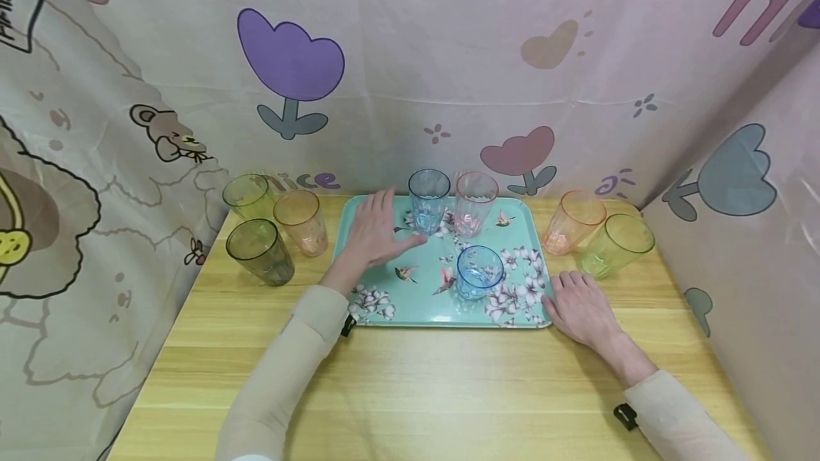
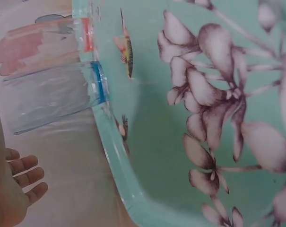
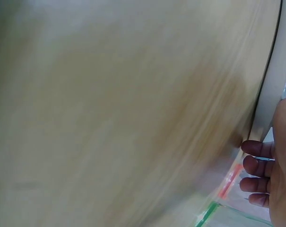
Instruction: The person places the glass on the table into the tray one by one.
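Note:
A mint-green tray [image 1: 410, 304] printed with flowers and birds lies on the table. My left hand [image 1: 376, 230] reaches over its left part, fingers extended and thumb pointing toward a blue-tinted glass [image 1: 428, 215] at the back; nothing is in it. Beside that glass stands a pink-rimmed glass [image 1: 474, 215], and nearer the front a blue-rimmed glass [image 1: 477, 283]. My right hand [image 1: 583, 308] rests at the tray's right edge, thumb right at the rim, holding nothing. Just beyond it are a green glass [image 1: 608, 251] and an orange glass [image 1: 570, 230], off the tray.
Left of the tray, on the wooden table [image 1: 435, 390], stand a yellow-green glass [image 1: 246, 194], an orange glass [image 1: 304, 226] and a dark glass [image 1: 263, 255]. A printed cloth [image 1: 410, 55] hangs right behind the table and along both sides.

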A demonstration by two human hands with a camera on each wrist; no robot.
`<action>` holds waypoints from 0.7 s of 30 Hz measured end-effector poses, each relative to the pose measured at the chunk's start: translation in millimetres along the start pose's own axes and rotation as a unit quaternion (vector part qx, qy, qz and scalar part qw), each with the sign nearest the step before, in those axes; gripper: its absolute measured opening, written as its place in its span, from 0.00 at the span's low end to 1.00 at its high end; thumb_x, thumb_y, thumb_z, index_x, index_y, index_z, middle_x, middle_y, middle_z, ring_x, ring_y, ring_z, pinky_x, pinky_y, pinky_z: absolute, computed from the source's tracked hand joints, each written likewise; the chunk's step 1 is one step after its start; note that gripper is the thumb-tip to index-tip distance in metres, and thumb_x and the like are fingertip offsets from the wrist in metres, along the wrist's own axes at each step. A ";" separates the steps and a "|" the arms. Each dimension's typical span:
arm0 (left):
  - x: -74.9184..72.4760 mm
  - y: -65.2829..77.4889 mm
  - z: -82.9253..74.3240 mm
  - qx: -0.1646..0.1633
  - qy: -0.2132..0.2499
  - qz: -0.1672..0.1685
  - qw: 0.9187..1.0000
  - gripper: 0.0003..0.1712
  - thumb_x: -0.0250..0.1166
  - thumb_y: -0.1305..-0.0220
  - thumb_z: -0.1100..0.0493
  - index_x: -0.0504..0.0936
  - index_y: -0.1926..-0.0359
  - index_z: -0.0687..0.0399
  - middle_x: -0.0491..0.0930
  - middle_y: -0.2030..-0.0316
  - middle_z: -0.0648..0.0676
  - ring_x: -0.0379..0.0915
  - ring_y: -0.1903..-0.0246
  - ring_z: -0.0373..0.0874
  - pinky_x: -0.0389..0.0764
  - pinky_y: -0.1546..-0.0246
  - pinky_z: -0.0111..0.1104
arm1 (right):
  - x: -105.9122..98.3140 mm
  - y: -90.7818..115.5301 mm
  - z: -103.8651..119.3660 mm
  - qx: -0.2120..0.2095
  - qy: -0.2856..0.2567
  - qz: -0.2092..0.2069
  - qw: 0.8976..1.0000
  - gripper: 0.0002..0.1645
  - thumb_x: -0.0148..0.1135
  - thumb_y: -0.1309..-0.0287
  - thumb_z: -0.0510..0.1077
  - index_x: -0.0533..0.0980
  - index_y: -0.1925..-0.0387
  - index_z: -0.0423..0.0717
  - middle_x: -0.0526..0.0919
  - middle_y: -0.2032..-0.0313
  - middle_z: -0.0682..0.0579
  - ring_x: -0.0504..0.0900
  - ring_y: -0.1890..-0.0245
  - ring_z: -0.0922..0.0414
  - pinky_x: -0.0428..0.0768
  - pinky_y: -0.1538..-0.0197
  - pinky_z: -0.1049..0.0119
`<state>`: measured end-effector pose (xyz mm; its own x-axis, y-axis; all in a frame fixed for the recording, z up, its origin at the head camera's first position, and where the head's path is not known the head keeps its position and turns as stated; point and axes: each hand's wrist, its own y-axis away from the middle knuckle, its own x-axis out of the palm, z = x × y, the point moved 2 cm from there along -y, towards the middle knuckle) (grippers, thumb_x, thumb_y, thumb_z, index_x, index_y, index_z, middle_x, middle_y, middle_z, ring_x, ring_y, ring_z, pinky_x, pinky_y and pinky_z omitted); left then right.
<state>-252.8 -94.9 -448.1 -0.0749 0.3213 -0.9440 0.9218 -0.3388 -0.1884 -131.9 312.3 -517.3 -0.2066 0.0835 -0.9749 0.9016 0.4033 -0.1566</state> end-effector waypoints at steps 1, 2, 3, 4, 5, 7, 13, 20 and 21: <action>-2.1 2.8 -0.5 0.003 -0.001 -0.001 1.000 0.73 0.57 0.44 0.14 0.50 0.18 0.63 0.61 0.21 0.67 0.59 0.23 0.63 0.61 0.21 0.58 | -0.1 0.0 0.0 0.000 0.000 0.000 1.000 0.22 0.59 0.30 0.54 0.75 0.62 0.36 0.80 0.66 0.41 0.81 0.56 0.40 0.75 0.50 0.46; -4.2 5.5 -0.8 0.005 -0.001 -0.003 1.000 0.73 0.56 0.44 0.13 0.50 0.18 0.63 0.61 0.21 0.67 0.60 0.23 0.63 0.61 0.21 0.58 | -0.2 0.0 0.1 0.001 0.000 0.001 1.000 0.22 0.59 0.30 0.54 0.75 0.62 0.36 0.80 0.66 0.41 0.81 0.56 0.40 0.75 0.50 0.46; -6.0 8.4 -1.1 0.008 -0.001 -0.006 1.000 0.73 0.55 0.44 0.13 0.50 0.18 0.64 0.62 0.22 0.67 0.60 0.23 0.63 0.62 0.21 0.57 | -0.2 0.0 0.1 0.000 0.000 0.001 1.000 0.22 0.59 0.30 0.54 0.75 0.61 0.36 0.80 0.65 0.41 0.81 0.56 0.40 0.75 0.49 0.46; -8.0 11.4 -1.3 0.010 -0.003 -0.008 1.000 0.74 0.54 0.45 0.12 0.51 0.18 0.64 0.62 0.22 0.67 0.60 0.23 0.64 0.62 0.21 0.57 | -0.2 -0.1 0.0 0.001 0.000 0.002 1.000 0.22 0.59 0.30 0.54 0.75 0.61 0.36 0.80 0.65 0.41 0.81 0.56 0.40 0.75 0.49 0.46; -10.0 14.5 -1.5 0.012 -0.005 -0.010 1.000 0.75 0.52 0.45 0.11 0.51 0.18 0.64 0.63 0.22 0.67 0.61 0.23 0.63 0.62 0.22 0.57 | -0.3 -0.1 0.0 0.001 0.000 0.002 1.000 0.22 0.59 0.30 0.54 0.75 0.61 0.36 0.80 0.65 0.41 0.81 0.56 0.40 0.75 0.49 0.46; -13.7 20.7 -1.9 0.014 -0.004 -0.016 1.000 0.76 0.49 0.46 0.08 0.51 0.18 0.64 0.63 0.22 0.67 0.61 0.24 0.63 0.63 0.22 0.56 | -0.1 -0.2 0.0 0.001 0.000 0.002 1.000 0.22 0.59 0.30 0.54 0.75 0.61 0.36 0.80 0.65 0.41 0.81 0.56 0.40 0.75 0.49 0.46; -25.3 38.8 -3.3 0.019 -0.007 -0.025 0.999 0.81 0.38 0.50 0.03 0.52 0.18 0.65 0.64 0.23 0.67 0.61 0.24 0.64 0.62 0.21 0.57 | 0.4 -0.3 -0.4 0.000 0.000 -0.001 1.000 0.22 0.59 0.30 0.54 0.75 0.62 0.36 0.80 0.66 0.41 0.81 0.57 0.40 0.75 0.50 0.46; -39.6 56.2 -3.3 0.021 -0.040 -0.050 0.998 0.75 0.54 0.46 0.10 0.54 0.20 0.66 0.66 0.25 0.68 0.64 0.26 0.65 0.66 0.25 0.59 | -0.1 0.3 -0.6 0.002 -0.001 0.003 1.000 0.22 0.59 0.29 0.54 0.75 0.61 0.36 0.80 0.65 0.41 0.81 0.56 0.40 0.76 0.49 0.46; -41.3 58.8 -2.8 0.018 -0.042 -0.054 0.998 0.76 0.49 0.47 0.08 0.54 0.20 0.66 0.66 0.25 0.68 0.64 0.26 0.65 0.67 0.25 0.59 | -0.2 0.3 -0.5 0.002 -0.001 0.004 1.000 0.22 0.59 0.29 0.54 0.75 0.61 0.36 0.80 0.65 0.41 0.81 0.55 0.40 0.76 0.49 0.46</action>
<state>-194.5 -125.7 -419.5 -0.2054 0.2818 -0.9372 0.8928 -0.3382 -0.2974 -131.7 312.9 -517.1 -0.1994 0.0852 -0.9762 0.9046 0.3990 -0.1499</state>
